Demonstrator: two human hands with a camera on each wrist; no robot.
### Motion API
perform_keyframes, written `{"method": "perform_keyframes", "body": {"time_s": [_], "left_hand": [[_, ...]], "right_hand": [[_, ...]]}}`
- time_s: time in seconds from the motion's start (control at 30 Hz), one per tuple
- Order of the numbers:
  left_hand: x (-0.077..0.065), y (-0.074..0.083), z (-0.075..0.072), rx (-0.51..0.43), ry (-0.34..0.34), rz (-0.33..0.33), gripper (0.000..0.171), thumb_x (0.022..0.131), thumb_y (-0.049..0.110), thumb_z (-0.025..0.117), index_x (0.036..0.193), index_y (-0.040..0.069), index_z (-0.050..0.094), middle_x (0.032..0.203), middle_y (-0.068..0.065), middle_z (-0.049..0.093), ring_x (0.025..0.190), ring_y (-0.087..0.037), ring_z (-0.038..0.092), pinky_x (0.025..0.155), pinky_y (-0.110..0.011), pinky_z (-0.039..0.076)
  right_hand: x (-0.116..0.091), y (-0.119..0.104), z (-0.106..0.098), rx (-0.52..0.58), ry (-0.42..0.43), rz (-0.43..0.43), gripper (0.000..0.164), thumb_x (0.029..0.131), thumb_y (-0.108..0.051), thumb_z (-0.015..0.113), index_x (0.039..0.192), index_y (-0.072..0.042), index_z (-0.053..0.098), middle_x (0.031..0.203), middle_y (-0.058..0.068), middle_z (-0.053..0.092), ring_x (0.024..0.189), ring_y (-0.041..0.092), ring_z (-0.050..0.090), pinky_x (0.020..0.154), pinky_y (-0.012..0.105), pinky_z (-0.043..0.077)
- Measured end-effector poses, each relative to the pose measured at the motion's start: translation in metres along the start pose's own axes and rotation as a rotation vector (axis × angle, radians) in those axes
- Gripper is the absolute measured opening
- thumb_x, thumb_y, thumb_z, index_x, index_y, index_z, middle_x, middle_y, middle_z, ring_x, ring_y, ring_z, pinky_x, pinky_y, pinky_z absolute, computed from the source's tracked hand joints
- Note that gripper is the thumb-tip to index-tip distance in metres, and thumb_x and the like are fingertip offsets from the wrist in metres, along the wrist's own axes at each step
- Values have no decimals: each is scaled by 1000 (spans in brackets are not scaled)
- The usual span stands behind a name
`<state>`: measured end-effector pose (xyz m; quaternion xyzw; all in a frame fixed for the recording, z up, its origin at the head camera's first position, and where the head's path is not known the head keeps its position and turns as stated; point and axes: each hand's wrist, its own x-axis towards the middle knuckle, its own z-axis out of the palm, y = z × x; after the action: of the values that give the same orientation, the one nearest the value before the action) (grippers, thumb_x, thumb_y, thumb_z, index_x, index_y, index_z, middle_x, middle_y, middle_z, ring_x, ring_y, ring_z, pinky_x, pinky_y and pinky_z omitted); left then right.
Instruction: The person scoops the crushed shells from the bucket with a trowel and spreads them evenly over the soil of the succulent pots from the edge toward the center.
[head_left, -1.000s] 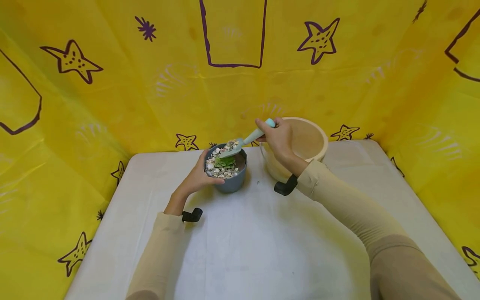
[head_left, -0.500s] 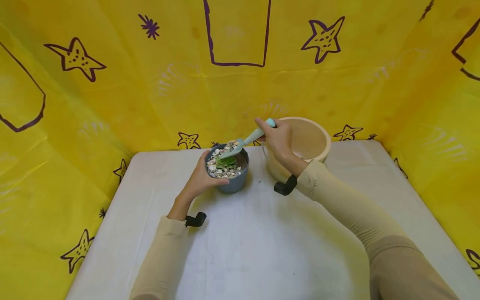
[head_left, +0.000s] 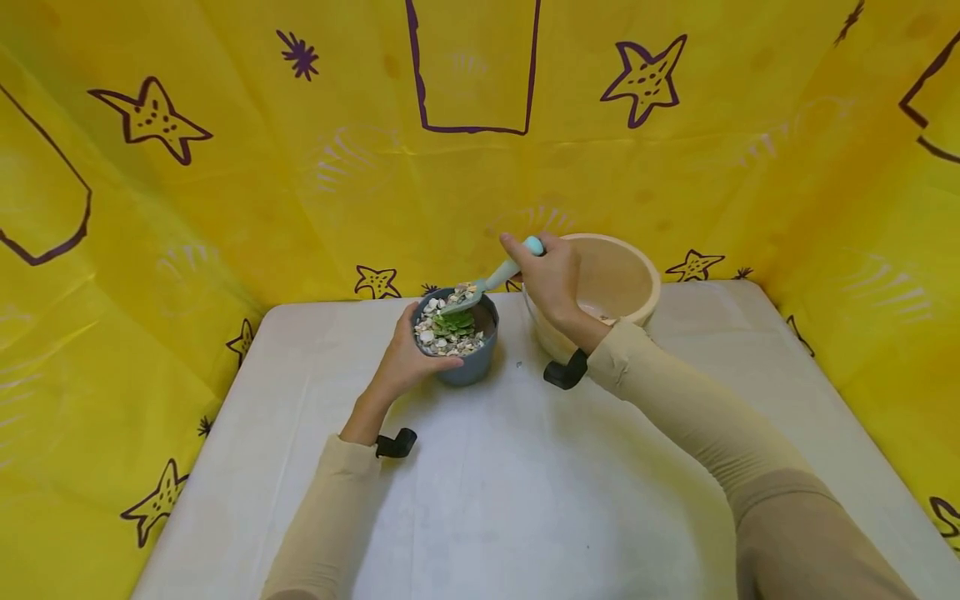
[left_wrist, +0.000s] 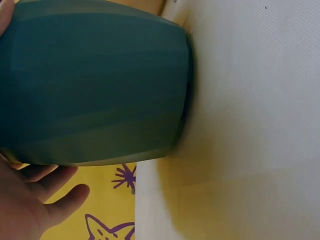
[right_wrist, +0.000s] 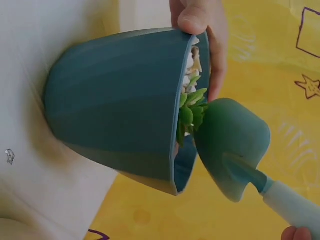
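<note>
My left hand (head_left: 406, 357) grips the side of a blue-grey plant pot (head_left: 470, 367), its thumb near the rim. Inside the pot sit pale stones (head_left: 429, 336) and a small green succulent (head_left: 453, 324); brown soil shows on the right. In my right hand (head_left: 555, 275) is a light-green hand trowel (head_left: 501, 275), held by its handle, with stones on its blade. The blade tilts down over the pot's far side, above the succulent. From the right wrist view, the trowel blade (right_wrist: 232, 145) overlaps the succulent's leaves (right_wrist: 192, 112). The pot (left_wrist: 95, 85) stands on the table in the left wrist view.
A large cream-coloured round tub (head_left: 649, 287) stands right of the pot, behind my right wrist, with a few bits at its bottom. One small stone (head_left: 519, 364) lies on the white table (head_left: 487, 483). Yellow patterned cloth (head_left: 450, 183) walls the back and sides.
My right hand has shifted slightly left, tilting the trowel further over the pot, and fewer stones show on its blade. My left hand keeps its grip on the pot.
</note>
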<state>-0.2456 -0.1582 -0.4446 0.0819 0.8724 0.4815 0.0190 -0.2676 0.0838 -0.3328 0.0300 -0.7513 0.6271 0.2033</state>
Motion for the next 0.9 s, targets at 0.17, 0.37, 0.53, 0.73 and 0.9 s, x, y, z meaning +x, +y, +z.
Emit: {"method": "perform_keyframes", "body": {"time_s": [0.17, 0.37, 0.53, 0.73, 0.9], "left_hand": [[6, -5, -6, -31, -70, 18, 124, 66, 38, 90, 157, 15, 8, 160, -14, 19, 147, -32, 24, 117, -56, 25], [15, -12, -12, -71, -137, 53, 122, 67, 33, 90, 157, 18, 8, 162, -10, 17, 149, -31, 20, 118, -59, 21], [15, -13, -10, -69, -114, 60, 122, 65, 33, 91, 157, 17, 11, 162, -11, 19, 149, -32, 21, 118, -59, 21], [8, -10, -6, -38, -59, 44, 121, 65, 35, 91, 156, 19, 13, 161, -10, 23, 147, -31, 26, 117, -56, 25], [3, -5, -6, -41, -42, 48, 123, 64, 38, 91, 156, 14, 13, 159, -11, 25, 146, -30, 28, 117, -55, 26]], "right_hand": [[1, 0, 1, -16, 13, -20, 43, 85, -38, 75, 63, -10, 51, 55, 5, 56, 52, 21, 69, 49, 27, 55], [-1, 3, 0, 6, 9, -31, 44, 85, -37, 75, 62, -10, 49, 56, 11, 60, 48, 13, 66, 48, 26, 54], [-3, 9, -3, -2, 28, -13, 45, 85, -39, 74, 62, -10, 49, 55, 10, 61, 44, 5, 62, 47, 24, 52], [-4, 9, -5, -3, 42, -16, 44, 86, -37, 74, 62, -10, 49, 50, -3, 52, 44, 3, 62, 46, 24, 53], [-4, 8, -3, 2, 43, -15, 43, 86, -36, 74, 62, -10, 49, 50, -1, 52, 44, 3, 61, 49, 31, 56]]}}
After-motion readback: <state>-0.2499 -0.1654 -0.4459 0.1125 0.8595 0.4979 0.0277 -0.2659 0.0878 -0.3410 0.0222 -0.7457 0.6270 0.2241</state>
